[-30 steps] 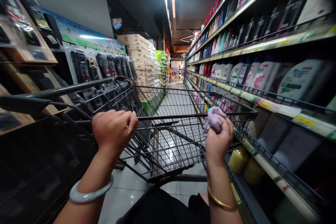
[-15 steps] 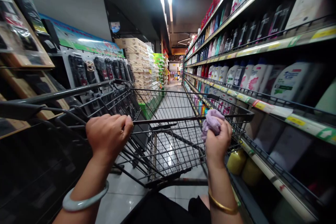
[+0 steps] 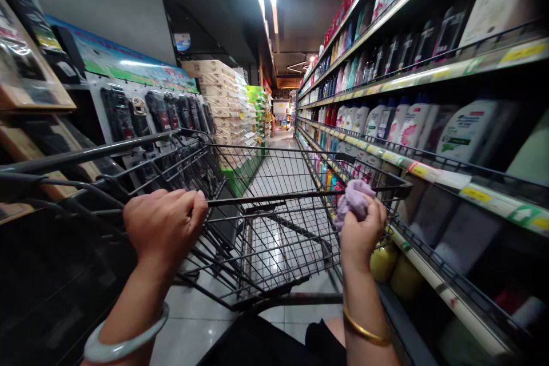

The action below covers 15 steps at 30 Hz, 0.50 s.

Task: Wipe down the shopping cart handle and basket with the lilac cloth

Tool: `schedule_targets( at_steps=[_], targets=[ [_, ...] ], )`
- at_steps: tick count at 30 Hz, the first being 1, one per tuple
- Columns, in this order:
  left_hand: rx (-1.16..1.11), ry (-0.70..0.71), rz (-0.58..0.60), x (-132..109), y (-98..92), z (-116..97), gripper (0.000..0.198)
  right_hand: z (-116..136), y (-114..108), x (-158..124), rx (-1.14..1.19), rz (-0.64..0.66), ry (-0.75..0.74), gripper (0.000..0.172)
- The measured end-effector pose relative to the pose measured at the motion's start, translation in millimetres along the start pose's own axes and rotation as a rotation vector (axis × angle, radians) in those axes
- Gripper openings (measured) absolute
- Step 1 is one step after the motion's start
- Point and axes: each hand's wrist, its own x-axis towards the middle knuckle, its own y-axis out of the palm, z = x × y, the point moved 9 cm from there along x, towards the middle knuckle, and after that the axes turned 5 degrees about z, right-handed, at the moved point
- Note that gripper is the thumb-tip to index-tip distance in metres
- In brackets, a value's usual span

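A dark wire shopping cart [image 3: 274, 240] stands in front of me, its basket showing bare mesh and floor tiles through it. My left hand [image 3: 165, 223] is closed around the left part of the cart's handle bar [image 3: 257, 199], knuckles up. At the bar's right end, my right hand [image 3: 363, 229] is closed on a crumpled light-purple cloth [image 3: 354, 201]. The cloth bulges out above the thumb, and whether these fingers also wrap the bar is hidden. A pale bangle circles my left wrist, a gold one my right.
Shelves of shampoo bottles [image 3: 414, 123] run close along the right side. On the left hang packaged dark goods [image 3: 158, 108] on a display board, with stacked pale packs [image 3: 218, 97] beyond. The tiled aisle [image 3: 278, 174] stretches ahead between them.
My left hand has shifted a little left in view, my right hand slightly right. Shelves and left display have slid slightly leftward. Both grips look the same.
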Motion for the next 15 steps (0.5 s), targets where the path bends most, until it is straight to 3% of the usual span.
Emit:
schedule_targets(
  at_steps=[4, 6, 8, 12, 15],
  targets=[
    [0.006, 0.004, -0.019, -2, -1.7, 1, 0.050, 59, 27, -25, 0.100, 0.192, -0.198, 0.023],
    [0.014, 0.023, -0.019, -2, -1.8, 0, 0.049, 75, 38, -33, 0.174, 0.294, -0.252, 0.023],
    [0.032, 0.050, -0.015, -3, -1.1, 0, 0.048, 64, 37, -28, 0.232, 0.307, -0.195, 0.022],
    [0.049, 0.059, -0.031, -4, -0.4, 2, 0.047, -5, 6, -2, 0.136, 0.041, 0.072, 0.031],
    [0.031, 0.027, -0.061, -4, -1.1, 2, 0.048, -25, -3, 1, 0.041, -0.051, 0.150, 0.037]
  ],
)
